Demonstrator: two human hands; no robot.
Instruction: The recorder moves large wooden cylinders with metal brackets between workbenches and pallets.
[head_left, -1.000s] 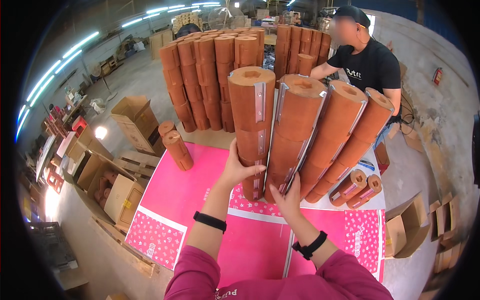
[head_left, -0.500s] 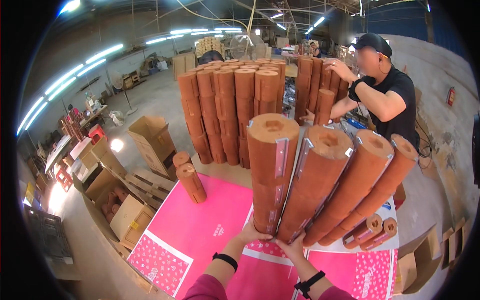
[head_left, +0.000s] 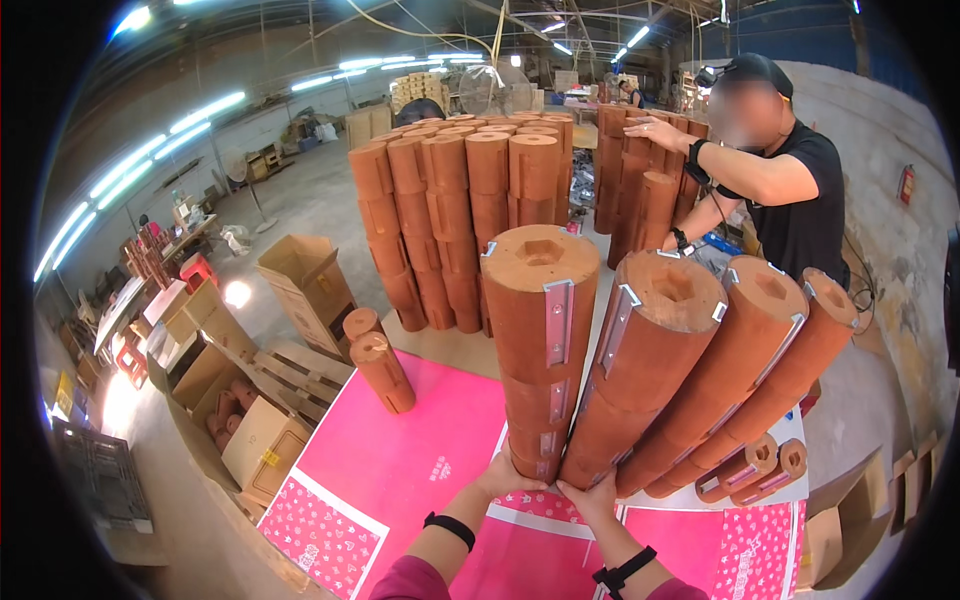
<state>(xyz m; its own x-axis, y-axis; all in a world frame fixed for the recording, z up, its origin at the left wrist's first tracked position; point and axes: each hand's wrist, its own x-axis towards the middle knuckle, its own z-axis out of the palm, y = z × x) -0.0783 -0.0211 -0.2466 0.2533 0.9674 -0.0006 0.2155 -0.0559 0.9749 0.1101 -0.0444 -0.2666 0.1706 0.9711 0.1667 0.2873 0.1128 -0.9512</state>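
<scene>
Tall stacks of reddish-brown wooden cylinders stand before me, with hexagonal holes on top and metal strips down their sides. At the foot of the left stack (head_left: 530, 320), my left hand (head_left: 505, 476) is closed round its lower side. My right hand (head_left: 592, 496) is closed on the base of the stack beside it (head_left: 640, 350), thumb toward the front. The two hands nearly meet between the bases, and some fingers are hidden behind the wood. Two more stacks, a middle one (head_left: 745, 350) and an outer one (head_left: 800, 370), lean away to the right in this wide view.
Bright pink printed sheets (head_left: 400, 430) cover the table. Two short cylinders (head_left: 382, 372) stand at left, and two (head_left: 768, 470) lie at right. Behind is a dense block of stacked cylinders (head_left: 440, 210). A co-worker (head_left: 790, 180) in black handles stacks at right. Cardboard boxes (head_left: 305, 290) stand left.
The front stacks look slightly nearer and larger, their tops spread a little wider. Both my hands stay at the bases. The co-worker's head and arms have shifted among the far stacks.
</scene>
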